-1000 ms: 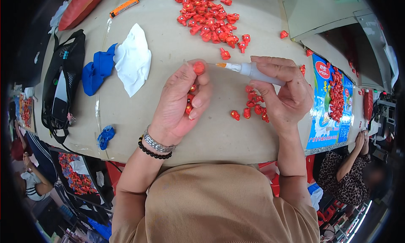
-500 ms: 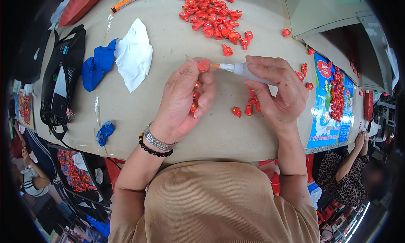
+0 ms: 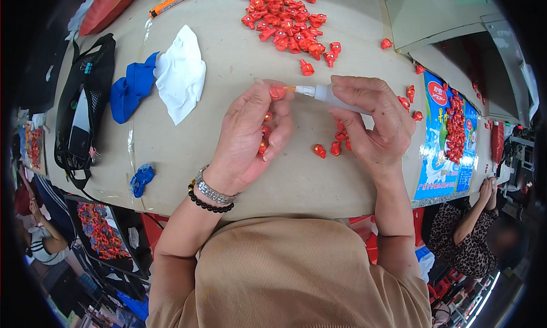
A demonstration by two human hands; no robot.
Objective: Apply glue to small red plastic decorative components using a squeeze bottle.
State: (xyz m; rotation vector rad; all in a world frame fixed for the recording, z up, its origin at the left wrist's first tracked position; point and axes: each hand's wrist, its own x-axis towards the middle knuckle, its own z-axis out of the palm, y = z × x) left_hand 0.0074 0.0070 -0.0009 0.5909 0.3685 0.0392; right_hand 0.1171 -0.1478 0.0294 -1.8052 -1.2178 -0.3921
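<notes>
Between the thumb and fingertips of my left hand (image 3: 245,128) is a small red figurine (image 3: 277,92). More such red pieces are tucked against its curled fingers. My right hand (image 3: 379,117) is closed around a translucent white squeeze bottle (image 3: 345,96), held sideways. Its narrow orange tip (image 3: 290,88) points left and meets the red figurine, or comes very near it. Beneath my right hand, several loose red figurines (image 3: 335,148) lie on the table, partly covered by the hand.
A large heap of red figurines (image 3: 290,26) sits at the far middle. White cloth (image 3: 181,74), blue cloth (image 3: 134,87) and a black bag (image 3: 85,108) lie to the left. At the right, more figurines rest on a blue printed sheet (image 3: 436,134), beside a metal cabinet (image 3: 436,17).
My left hand and the figurine have shifted very slightly to the right and down. The bottle's tip stays at the figurine, and my right hand has hardly moved.
</notes>
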